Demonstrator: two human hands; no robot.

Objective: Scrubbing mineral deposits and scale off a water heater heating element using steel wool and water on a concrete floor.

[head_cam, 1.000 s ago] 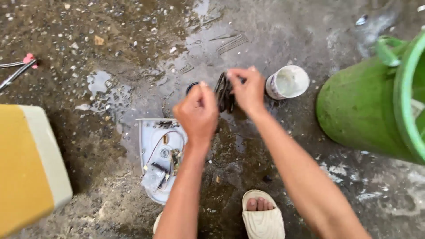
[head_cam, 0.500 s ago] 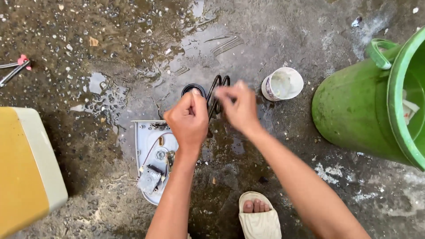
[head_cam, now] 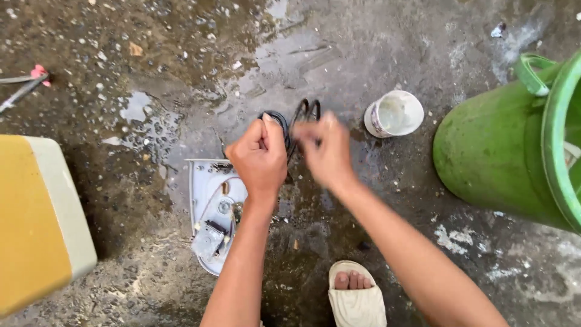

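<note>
My left hand is closed in a fist around a coiled black cord, whose loops stick out above my fingers. My right hand, blurred by motion, grips the same cord just to the right. Both hands hover over a wet concrete floor. Below my left wrist lies an opened white appliance base with wires and a small metal part exposed inside.
A small white cup stands on the floor right of my hands. A large green bucket fills the right side. A yellow and white box sits at left. Pink-handled tools lie far left. My sandalled foot is below.
My hands stay together on the cord, with the right hand shifting a little along the loops. The view has drifted slightly.
</note>
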